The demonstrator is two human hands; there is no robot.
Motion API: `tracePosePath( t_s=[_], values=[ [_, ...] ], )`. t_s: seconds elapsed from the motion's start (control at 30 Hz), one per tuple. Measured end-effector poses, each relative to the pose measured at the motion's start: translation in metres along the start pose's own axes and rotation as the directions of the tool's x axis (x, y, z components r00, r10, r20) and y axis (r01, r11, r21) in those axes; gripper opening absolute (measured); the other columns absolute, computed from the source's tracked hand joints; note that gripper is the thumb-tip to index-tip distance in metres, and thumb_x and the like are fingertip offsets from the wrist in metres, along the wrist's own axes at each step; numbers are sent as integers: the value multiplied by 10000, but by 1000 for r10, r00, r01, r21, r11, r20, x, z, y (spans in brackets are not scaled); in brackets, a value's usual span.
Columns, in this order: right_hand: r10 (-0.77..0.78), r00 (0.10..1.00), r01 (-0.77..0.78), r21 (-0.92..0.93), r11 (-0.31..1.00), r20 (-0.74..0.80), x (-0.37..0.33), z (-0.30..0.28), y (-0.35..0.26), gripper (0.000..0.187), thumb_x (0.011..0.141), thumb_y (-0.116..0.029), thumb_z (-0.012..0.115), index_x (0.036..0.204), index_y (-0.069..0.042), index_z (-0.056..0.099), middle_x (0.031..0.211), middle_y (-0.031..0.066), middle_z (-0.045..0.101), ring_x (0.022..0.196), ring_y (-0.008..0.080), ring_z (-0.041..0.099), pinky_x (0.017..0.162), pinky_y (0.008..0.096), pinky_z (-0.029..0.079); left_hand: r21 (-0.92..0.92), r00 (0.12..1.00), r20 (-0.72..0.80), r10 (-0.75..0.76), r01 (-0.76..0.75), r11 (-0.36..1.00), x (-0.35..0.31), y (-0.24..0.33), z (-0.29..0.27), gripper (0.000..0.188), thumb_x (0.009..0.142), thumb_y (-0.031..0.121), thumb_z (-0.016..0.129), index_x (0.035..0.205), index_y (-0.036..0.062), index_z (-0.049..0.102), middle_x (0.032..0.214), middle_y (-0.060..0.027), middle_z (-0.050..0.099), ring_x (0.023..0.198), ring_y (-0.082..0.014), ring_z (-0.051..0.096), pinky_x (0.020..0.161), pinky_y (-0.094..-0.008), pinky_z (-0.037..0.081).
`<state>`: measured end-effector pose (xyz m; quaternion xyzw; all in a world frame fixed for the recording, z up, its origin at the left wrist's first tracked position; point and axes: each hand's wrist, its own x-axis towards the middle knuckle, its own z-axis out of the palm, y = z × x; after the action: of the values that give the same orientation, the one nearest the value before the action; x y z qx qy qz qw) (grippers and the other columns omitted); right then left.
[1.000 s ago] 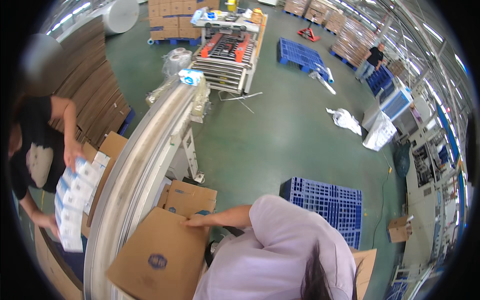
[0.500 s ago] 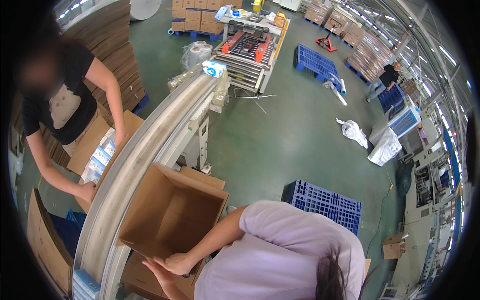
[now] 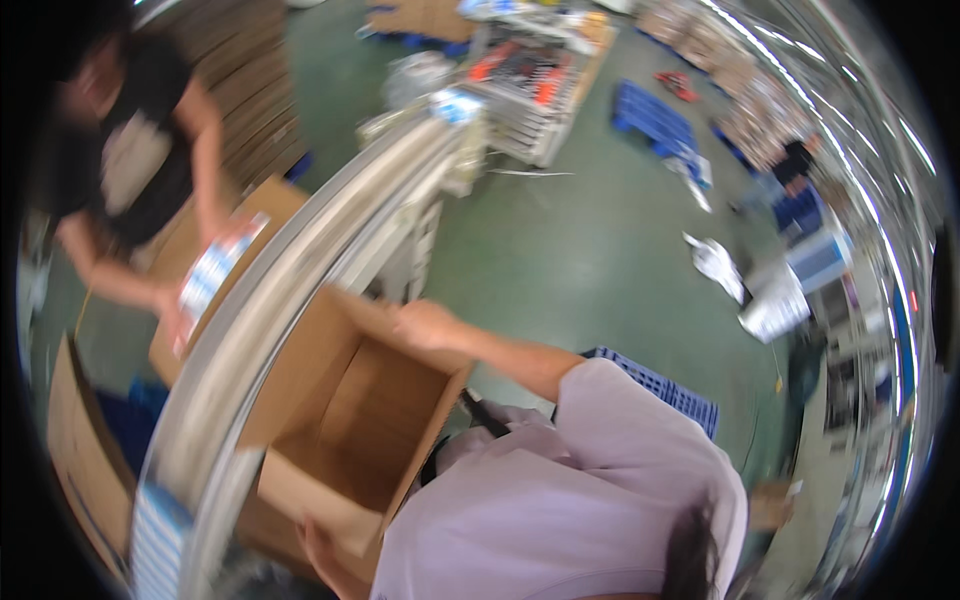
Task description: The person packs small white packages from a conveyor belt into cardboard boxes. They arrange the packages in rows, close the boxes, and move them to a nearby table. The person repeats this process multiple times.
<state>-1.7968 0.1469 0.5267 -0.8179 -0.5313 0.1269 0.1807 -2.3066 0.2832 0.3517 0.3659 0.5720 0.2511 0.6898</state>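
An open cardboard box (image 3: pixel 375 415) stands in front of me beside the conveyor rail, its inside bare brown board. My right hand (image 3: pixel 425 325) is closed over the top edge on the box's far right side, somewhat blurred. Low at the near side, my left hand (image 3: pixel 315 545) rests against the outside of a folded-out flap (image 3: pixel 320 500); its fingers look stretched out, partly hidden behind the board.
The curved conveyor rail (image 3: pixel 300 235) runs along my left. Beyond it a co-worker (image 3: pixel 135 150) has both hands on white-and-blue packs (image 3: pixel 220 265) in another carton. Blue-striped packs (image 3: pixel 160 540) sit at the rail's near end. A blue pallet (image 3: pixel 660 385) lies behind my right arm.
My right hand has gone from the box's near edge to its far right edge. The near flap now shows folded outward, with my left hand lower beside it. The co-worker's hands have shifted onto the packs.
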Motion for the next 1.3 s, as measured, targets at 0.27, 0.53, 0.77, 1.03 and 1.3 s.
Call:
tracePosePath(
  t_s=[0.27,0.53,0.77,1.03,1.3],
  values=[
    [153,988,-152,-47,987,17,6,-5,6,280,839,-200,551,998,21,485,754,248,600,735,416,583,670,500,471,632,915,-13,403,-305,712,-13,2,147,644,807,212,579,1347,10,293,1287,-223,424,1204,-343,392,998,-378,321],
    [114,993,-117,-118,986,-37,-2,1,2,248,868,-170,529,1016,26,496,721,266,582,695,434,571,593,505,442,985,968,136,209,-155,74,-78,42,170,855,717,209,618,1325,-153,137,893,-235,597,800,-340,619,667,-334,520],
    [105,992,-88,-223,971,63,0,0,-30,266,887,-171,509,1030,51,473,784,260,604,742,413,588,627,466,455,940,971,235,49,-240,241,-66,11,148,878,676,37,542,1305,-209,-20,720,-232,616,607,-308,627,561,-372,499],
    [135,801,-492,513,703,583,34,33,210,618,898,-471,459,1318,-30,356,1277,112,458,1152,234,452,945,370,384,892,970,241,37,-236,385,-71,16,144,979,721,133,616,1314,-146,-111,832,-306,596,807,-416,603,715,-422,482],
    [509,755,-649,362,669,413,4,195,179,649,901,-452,431,1387,-65,244,1430,183,247,1293,344,270,1027,455,262,967,921,102,-375,-4,254,-69,77,149,1222,654,245,768,1306,-103,-205,847,-212,644,698,-325,647,606,-384,529]
  ],
)
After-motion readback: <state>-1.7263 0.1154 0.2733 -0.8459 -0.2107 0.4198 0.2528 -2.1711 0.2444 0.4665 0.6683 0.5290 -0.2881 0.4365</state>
